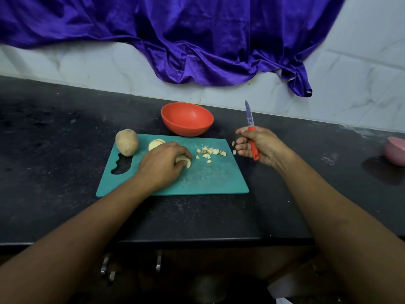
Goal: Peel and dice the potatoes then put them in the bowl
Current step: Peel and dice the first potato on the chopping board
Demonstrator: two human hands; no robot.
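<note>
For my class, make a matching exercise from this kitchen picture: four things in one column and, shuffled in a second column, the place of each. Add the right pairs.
Things
1. whole potato
2. red bowl
3. knife
4. diced pieces

Places
A. in the right hand, blade pointing away from the person
B. on the right part of the cutting board
C. on the counter, just beyond the board
D. at the board's far left corner

Pairs: 1-D, 2-C, 3-A, 4-B
</note>
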